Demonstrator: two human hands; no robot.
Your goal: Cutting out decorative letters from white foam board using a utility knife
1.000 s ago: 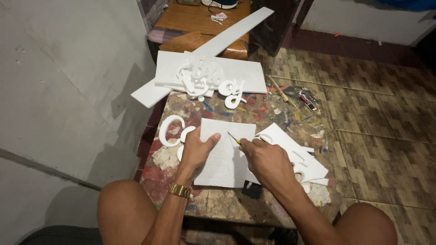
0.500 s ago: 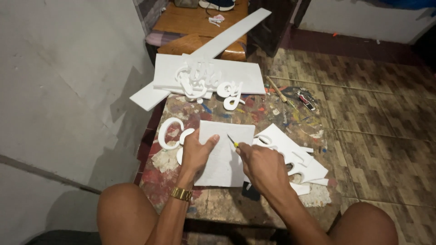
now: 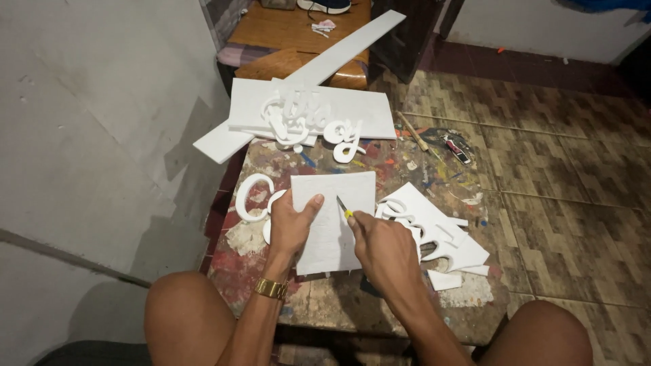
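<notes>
White foam sheet (image 3: 332, 220), square-cut, lies flat mid-desk on the paint-spattered wooden desk (image 3: 380, 308), between your knees. Head view, the only one:

- Your left hand (image 3: 291, 227) is spread flat on the sheet's left half, thumb out toward the blade, pinning it. Gripping nothing, just pressing.
- Your right hand (image 3: 386, 251) is closed around a small yellow-tipped craft knife (image 3: 344, 209); the blade tip touches the sheet near its middle, angled up and left.
- Step in hand, as I read it: cutting a shape out of the sheet, early in the cut. Can't make out any cut line from here.
- Next move calls for steady downward hold from the left, and your thumb kept out of the blade's line; it sits close.
- Around it: white curved foam letter (image 3: 249, 200) just left of the sheet, white foam offcuts (image 3: 441, 227) just right, stack of white foam boards with cut letters (image 3: 312, 115) at the desk's far edge, thin wooden stick (image 3: 412, 131) further right.
</notes>
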